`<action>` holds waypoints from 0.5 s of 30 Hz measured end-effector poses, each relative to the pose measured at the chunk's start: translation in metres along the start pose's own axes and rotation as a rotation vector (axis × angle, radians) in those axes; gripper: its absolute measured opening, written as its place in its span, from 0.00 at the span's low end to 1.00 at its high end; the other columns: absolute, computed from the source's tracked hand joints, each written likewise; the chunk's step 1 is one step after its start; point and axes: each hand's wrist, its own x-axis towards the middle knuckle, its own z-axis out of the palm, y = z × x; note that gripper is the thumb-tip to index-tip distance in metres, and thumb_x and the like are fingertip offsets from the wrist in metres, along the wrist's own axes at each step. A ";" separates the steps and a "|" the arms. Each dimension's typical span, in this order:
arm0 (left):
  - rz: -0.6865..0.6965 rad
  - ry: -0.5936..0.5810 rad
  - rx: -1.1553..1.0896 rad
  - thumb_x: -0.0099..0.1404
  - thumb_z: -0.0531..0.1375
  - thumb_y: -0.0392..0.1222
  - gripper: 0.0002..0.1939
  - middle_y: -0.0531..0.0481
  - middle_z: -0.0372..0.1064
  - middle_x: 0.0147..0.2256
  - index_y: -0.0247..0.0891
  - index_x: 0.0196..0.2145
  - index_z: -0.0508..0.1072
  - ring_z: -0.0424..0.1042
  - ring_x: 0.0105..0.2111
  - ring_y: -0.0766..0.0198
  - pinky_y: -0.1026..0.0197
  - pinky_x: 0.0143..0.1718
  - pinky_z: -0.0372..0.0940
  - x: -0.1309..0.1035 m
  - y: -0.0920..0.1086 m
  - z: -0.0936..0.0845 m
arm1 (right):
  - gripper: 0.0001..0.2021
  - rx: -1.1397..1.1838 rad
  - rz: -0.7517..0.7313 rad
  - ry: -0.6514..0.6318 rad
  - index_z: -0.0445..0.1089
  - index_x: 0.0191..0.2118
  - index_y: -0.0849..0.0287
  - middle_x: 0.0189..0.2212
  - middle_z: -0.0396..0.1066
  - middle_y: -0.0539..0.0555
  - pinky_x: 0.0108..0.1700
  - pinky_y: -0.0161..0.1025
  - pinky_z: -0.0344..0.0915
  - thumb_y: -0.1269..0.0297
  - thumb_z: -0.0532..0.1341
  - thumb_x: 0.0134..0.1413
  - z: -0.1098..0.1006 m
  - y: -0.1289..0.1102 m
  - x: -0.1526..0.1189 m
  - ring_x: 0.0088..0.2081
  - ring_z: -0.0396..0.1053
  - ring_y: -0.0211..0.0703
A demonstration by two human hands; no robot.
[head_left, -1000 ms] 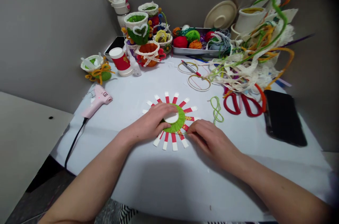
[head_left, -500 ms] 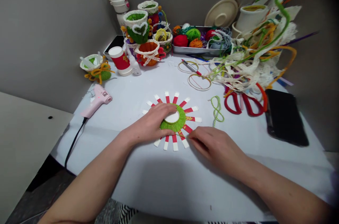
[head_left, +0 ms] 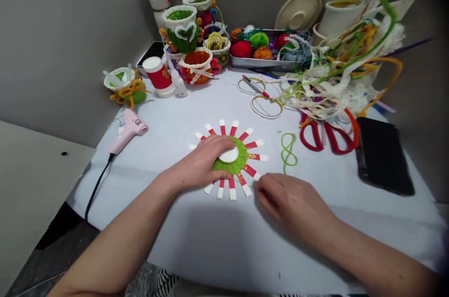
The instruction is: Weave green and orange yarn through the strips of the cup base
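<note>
On the near part of the white tabletop [head_left: 213, 236], a thin green strand is pinched at the right hand [head_left: 291, 201], whose fingertips are pressed together. The left hand [head_left: 205, 159] is spread, its thumb and fingers laid across a cut paper cup [head_left: 229, 154], by which it is held down flat. The cup's red-and-white strips are fanned out around its white base, and a green yarn ring [head_left: 242, 159] is wound about that base. A loose yarn length [head_left: 288, 149] is left in loops just beyond the right hand. Farther out, a pink glue gun [head_left: 126, 133] is seen at the left, red-handled scissors [head_left: 330, 137] and a black phone [head_left: 384, 154] at the right. Behind these, a pen [head_left: 256, 86] is laid across two hoops. Farthest back, decorated cups [head_left: 182, 39] are stacked beside a metal tray [head_left: 259, 64] filled with yarn balls [head_left: 242, 49].
</note>
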 end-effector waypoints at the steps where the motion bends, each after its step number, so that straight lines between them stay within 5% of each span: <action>1: -0.001 -0.001 -0.001 0.65 0.72 0.43 0.30 0.41 0.67 0.62 0.44 0.61 0.65 0.65 0.65 0.46 0.40 0.66 0.62 0.000 0.001 0.000 | 0.11 0.005 0.031 0.026 0.70 0.34 0.58 0.26 0.71 0.52 0.31 0.40 0.59 0.69 0.54 0.70 -0.001 0.002 0.001 0.28 0.69 0.43; 10: -0.009 -0.005 -0.003 0.64 0.72 0.38 0.30 0.42 0.68 0.62 0.44 0.60 0.67 0.65 0.64 0.46 0.40 0.65 0.62 0.001 0.002 0.000 | 0.09 0.112 0.224 0.203 0.70 0.34 0.57 0.28 0.73 0.51 0.33 0.38 0.60 0.64 0.61 0.69 0.014 0.022 0.021 0.30 0.68 0.42; 15: -0.006 0.008 0.006 0.65 0.71 0.41 0.28 0.40 0.67 0.62 0.43 0.59 0.67 0.65 0.65 0.45 0.39 0.65 0.62 0.001 0.003 0.001 | 0.08 0.137 0.280 0.199 0.71 0.34 0.56 0.26 0.74 0.49 0.31 0.38 0.59 0.64 0.63 0.67 0.017 0.023 0.024 0.28 0.68 0.41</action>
